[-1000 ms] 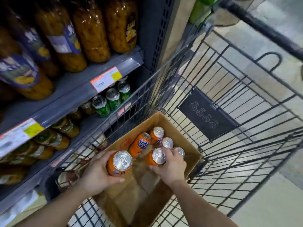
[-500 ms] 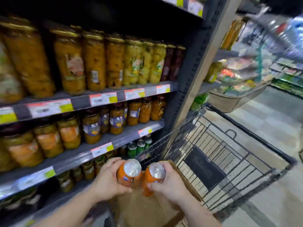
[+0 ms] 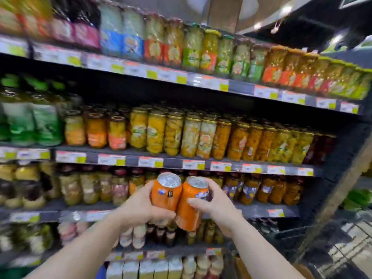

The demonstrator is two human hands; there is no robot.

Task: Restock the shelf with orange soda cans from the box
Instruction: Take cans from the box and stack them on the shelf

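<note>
Left hand grip clamped on left can; right hand on right can; cans touching, raised.

Two bare forearms with no sleeve, watch or band on them reach up from the bottom edge toward the shelf, each ending in an ungloved hand, the left hand and the right hand, with no rings showing and short, unpainted nails.
</note>
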